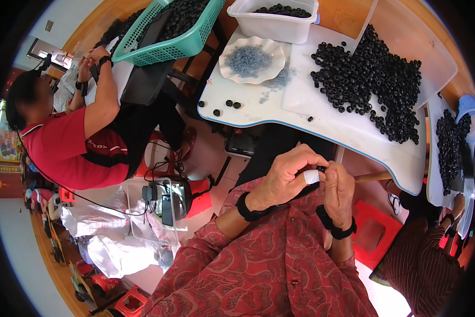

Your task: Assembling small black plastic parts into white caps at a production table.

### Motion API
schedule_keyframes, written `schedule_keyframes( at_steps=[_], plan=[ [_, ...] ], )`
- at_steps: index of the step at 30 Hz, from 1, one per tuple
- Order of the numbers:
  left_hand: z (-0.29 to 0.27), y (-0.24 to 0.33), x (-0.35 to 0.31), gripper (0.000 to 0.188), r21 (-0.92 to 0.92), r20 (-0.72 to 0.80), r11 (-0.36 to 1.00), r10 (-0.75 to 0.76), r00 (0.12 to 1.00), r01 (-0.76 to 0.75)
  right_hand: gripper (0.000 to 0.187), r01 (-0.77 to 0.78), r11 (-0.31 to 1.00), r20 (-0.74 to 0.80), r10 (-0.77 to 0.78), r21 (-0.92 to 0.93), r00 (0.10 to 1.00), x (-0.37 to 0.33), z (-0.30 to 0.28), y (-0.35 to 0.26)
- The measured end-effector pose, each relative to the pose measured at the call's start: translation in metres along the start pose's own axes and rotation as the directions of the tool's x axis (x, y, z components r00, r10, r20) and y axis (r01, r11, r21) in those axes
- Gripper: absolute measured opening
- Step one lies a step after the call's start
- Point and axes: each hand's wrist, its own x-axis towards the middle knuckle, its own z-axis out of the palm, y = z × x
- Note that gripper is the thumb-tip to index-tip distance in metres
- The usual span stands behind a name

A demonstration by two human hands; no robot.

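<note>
In front of my chest, my left hand (289,177) and my right hand (338,191) meet, fingertips pinched together around a small black piece (322,168). Only a bit of that piece shows between the fingers. White tape (311,176) wraps a digit of my left hand. Past my hands, a white table (248,113) bears a large heap of small black round pieces with holes (372,79). A scalloped white plate (275,66) there holds tiny translucent grey-blue bits (248,61), some spilled beside it. Several loose black pieces (237,105) lie by the table's near left edge.
A white tub (301,29) and a green basket (166,52) hold more black pieces. At left sits a co-worker in a red shirt (89,150); another person (425,264) is at right. A red stool (375,232) stands on my right, and white sacks (116,256) lie at lower left.
</note>
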Motion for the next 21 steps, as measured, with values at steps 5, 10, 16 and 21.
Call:
schedule_keyframes(
  at_steps=[5,10,16,21],
  plan=[
    [-0.001,0.007,-0.001,0.021,-0.021,-0.014,0.999,-0.035,0.999,0.035,0.034,-0.097,0.994,0.006,0.097,0.046,0.995,-0.003,0.001,0.002],
    [-0.002,0.002,-0.005,0.020,-0.282,0.063,0.935,-0.207,0.976,0.216,0.035,-0.187,0.955,0.092,0.170,0.229,0.981,-0.002,-0.002,0.006],
    [-0.006,0.001,-0.006,0.023,-0.551,0.136,0.745,-0.365,0.921,0.376,0.033,-0.186,0.908,0.118,0.152,0.375,0.981,0.004,0.000,0.006],
    [-0.009,0.002,-0.001,0.025,-0.513,0.076,0.803,-0.310,0.948,0.304,0.031,-0.206,0.882,0.113,0.174,0.424,0.978,0.007,0.006,0.012]
  ],
)
